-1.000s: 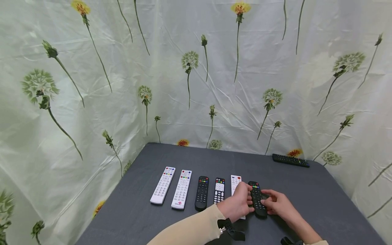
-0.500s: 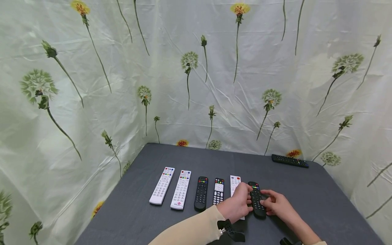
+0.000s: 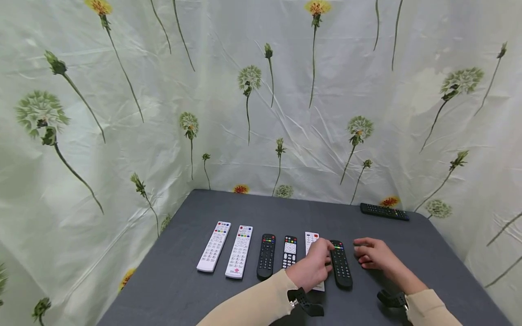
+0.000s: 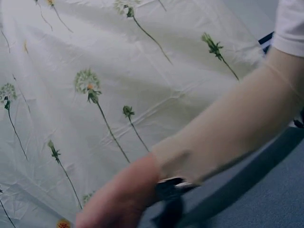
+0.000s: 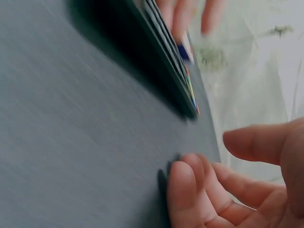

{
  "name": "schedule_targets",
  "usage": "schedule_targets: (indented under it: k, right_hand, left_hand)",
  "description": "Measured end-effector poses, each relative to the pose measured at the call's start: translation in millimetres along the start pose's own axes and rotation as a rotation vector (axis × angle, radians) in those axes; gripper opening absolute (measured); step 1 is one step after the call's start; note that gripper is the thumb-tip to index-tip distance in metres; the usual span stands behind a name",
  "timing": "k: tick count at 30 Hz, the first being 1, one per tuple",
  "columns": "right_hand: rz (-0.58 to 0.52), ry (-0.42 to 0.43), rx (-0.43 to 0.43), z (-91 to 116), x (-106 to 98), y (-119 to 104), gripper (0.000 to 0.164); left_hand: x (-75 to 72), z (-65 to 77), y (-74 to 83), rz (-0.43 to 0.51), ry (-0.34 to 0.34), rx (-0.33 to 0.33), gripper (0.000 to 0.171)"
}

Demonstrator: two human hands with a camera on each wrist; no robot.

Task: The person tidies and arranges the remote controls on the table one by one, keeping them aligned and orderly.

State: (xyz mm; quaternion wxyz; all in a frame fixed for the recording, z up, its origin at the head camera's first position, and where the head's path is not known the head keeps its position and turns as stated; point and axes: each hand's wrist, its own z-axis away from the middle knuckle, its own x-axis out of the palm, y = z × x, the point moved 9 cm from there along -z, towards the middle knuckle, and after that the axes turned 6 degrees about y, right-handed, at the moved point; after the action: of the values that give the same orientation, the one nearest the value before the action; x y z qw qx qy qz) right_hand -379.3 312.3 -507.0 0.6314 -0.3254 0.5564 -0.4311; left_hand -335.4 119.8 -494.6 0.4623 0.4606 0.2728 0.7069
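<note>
A black remote control point(image 3: 341, 268) lies on the dark grey table, its top end pointing away from me. Along its left side is my left hand point(image 3: 311, 267), fingertips at or very near the remote's edge; contact is hard to tell. Beneath that hand a white remote control point(image 3: 311, 237) is partly covered. My right hand point(image 3: 379, 256) hovers to the right of the black remote, apart from it, fingers loosely bent and holding nothing. In the right wrist view, the thumb and fingers of the right hand point(image 5: 228, 190) stand apart from the black remote point(image 5: 164, 66).
Left of my hands, in a row, lie a small black-and-white remote point(image 3: 290, 252), a black remote point(image 3: 266, 257) and two white remotes. Another black remote point(image 3: 384, 211) lies crosswise at the table's far right edge. A flower-print curtain point(image 3: 261, 113) hangs behind.
My right hand has let go of the black remote's right side and moved away to the right and slightly farther off. The left hand stays by the remote's left side.
</note>
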Motion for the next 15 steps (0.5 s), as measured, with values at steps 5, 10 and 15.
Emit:
schedule_targets:
  k: [5,10,15]
  right_hand:
    - [0.082,0.084,-0.031,-35.4,-40.2,-8.8,0.046]
    - [0.334,0.208,-0.14,-62.4,-74.8,-19.3,0.047]
    - [0.605,0.266,-0.255,-79.1,-90.2,-28.4,0.053]
  left_hand:
    - [3.9,-3.0,-1.7,-0.006,-0.03,0.005,0.042]
    - [4.3,-3.4,-0.8,-0.003,-0.003,0.024,0.027]
    - [5.3,-0.6,6.1,0.01,0.056,0.066,0.013]
